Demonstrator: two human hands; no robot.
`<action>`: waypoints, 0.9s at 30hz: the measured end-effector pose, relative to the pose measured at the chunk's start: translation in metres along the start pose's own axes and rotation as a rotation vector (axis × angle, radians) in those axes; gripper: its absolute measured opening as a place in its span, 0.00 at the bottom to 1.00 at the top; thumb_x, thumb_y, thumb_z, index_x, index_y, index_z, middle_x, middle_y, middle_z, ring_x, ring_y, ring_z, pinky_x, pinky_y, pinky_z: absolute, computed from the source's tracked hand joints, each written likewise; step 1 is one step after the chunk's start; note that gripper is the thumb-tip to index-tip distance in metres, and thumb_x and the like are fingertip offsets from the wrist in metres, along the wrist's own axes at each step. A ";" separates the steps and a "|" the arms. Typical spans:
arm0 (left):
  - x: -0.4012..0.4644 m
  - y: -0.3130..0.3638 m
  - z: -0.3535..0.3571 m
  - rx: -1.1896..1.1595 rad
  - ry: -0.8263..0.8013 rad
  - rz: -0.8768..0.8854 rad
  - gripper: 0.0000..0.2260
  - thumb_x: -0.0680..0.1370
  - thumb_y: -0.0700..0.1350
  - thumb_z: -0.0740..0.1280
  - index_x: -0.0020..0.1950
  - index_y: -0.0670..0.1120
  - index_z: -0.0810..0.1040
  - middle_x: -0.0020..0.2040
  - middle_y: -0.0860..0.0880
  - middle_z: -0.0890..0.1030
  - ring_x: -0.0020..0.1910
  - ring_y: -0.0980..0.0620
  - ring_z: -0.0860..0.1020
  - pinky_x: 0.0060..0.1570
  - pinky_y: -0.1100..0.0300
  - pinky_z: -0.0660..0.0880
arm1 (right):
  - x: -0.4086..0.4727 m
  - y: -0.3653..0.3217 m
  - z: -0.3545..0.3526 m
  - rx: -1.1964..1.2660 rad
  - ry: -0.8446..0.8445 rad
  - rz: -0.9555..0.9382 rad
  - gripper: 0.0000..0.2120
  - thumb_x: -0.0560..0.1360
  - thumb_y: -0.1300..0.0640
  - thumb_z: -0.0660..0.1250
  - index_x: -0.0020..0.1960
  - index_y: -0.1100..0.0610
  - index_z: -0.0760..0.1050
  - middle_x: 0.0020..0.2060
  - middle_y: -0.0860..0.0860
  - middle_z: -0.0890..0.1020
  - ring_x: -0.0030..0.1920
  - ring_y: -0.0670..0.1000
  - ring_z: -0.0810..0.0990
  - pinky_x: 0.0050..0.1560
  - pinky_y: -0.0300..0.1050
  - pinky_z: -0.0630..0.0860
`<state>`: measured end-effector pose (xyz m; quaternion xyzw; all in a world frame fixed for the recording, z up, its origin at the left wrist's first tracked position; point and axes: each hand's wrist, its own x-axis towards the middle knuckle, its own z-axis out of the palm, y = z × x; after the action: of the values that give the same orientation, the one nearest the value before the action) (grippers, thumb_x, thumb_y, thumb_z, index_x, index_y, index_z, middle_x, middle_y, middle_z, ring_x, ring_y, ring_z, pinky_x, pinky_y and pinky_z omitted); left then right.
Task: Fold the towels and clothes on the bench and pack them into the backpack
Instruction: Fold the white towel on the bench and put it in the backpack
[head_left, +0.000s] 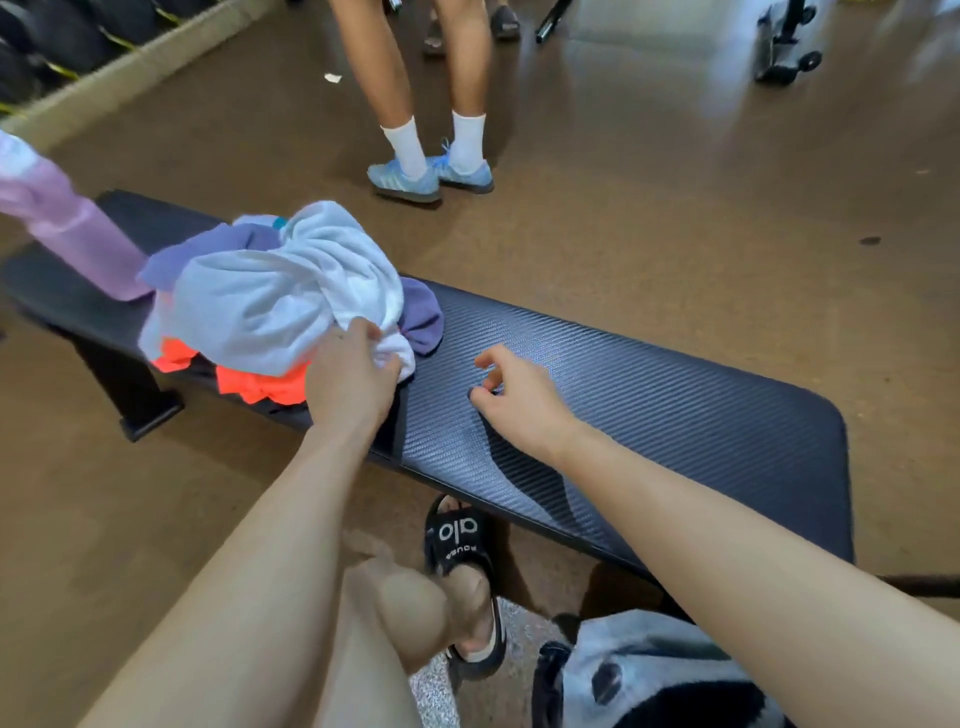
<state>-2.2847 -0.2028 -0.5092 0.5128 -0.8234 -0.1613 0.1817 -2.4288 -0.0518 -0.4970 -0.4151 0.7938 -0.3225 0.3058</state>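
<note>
The clothes and towels sit in one loose heap toward the left end of the desk (675, 415), a black padded gym bench with a ribbed cover. On top lies a white towel (270, 301), crumpled; under it a purple cloth (421, 317) sticks out on the right side and along the back, and an orange garment (260, 387) shows at the near edge. Nothing in the heap looks folded yet, so the work seems to be at its start.

The left hand (350, 376) is laid on the near right corner of the white towel, fingers curled into the cloth, gripping it — most likely to draw the top piece off the pile first, since it covers the rest. The right hand (511, 395) hovers just above the bare middle of the desk, fingers loosely curled and holding nothing; it appears ready to take the towel's other edge. The right half of the desk is free surface, a fit place to spread and fold.

A pink bottle (72, 234) stands at the far left end, just beside the heap. At the bottom edge of the view, on the floor near the person's feet, lies a grey and black bag (649, 670), probably the backpack, though too little shows to be sure.
</note>
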 end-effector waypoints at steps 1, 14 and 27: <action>0.000 0.004 -0.002 -0.045 0.004 0.006 0.11 0.73 0.48 0.68 0.54 0.47 0.77 0.49 0.43 0.81 0.50 0.41 0.78 0.47 0.50 0.73 | 0.000 -0.001 0.002 0.035 0.010 0.013 0.16 0.80 0.51 0.65 0.67 0.51 0.71 0.49 0.47 0.79 0.48 0.49 0.79 0.50 0.51 0.77; -0.119 0.112 -0.009 -0.429 -0.471 0.346 0.07 0.80 0.54 0.66 0.54 0.56 0.70 0.33 0.51 0.78 0.34 0.54 0.76 0.39 0.53 0.74 | -0.067 0.031 -0.076 0.362 0.164 0.071 0.07 0.72 0.60 0.71 0.46 0.50 0.82 0.44 0.44 0.83 0.45 0.41 0.79 0.44 0.38 0.72; -0.146 0.113 0.021 0.245 -0.429 0.714 0.18 0.76 0.54 0.70 0.64 0.52 0.74 0.58 0.47 0.73 0.56 0.44 0.72 0.51 0.52 0.70 | -0.172 0.103 -0.144 -0.270 0.203 -0.064 0.04 0.79 0.56 0.66 0.52 0.49 0.78 0.46 0.46 0.75 0.50 0.49 0.75 0.49 0.45 0.68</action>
<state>-2.3232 -0.0216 -0.4962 0.1685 -0.9813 -0.0922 -0.0113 -2.5040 0.1785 -0.4510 -0.4430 0.8430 -0.2628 0.1551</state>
